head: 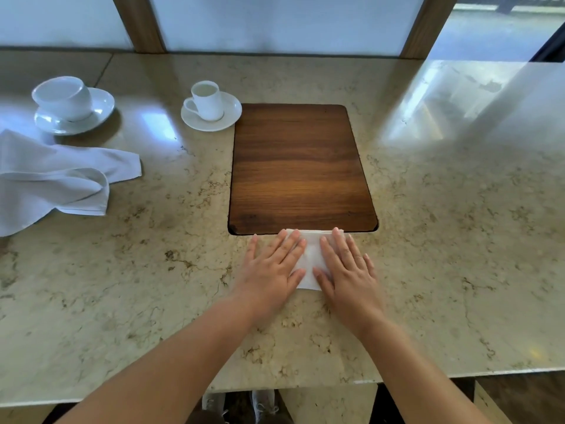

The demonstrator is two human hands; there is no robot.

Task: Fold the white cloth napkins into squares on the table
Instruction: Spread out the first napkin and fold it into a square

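Both forearms reached in from the near edge, the left hand (272,264) and right hand (345,267) lying flat with fingers spread on a small folded napkin (312,258), likely to set its creases. It lay just near of the wooden board (301,166). Unfolded napkins (55,175) waited far left.

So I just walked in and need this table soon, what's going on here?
A person is folding napkins. Both hands, left hand and right hand, press flat on a small folded white napkin at the near edge of a wooden board. More unfolded white cloth lies to the left, near two cups on saucers.
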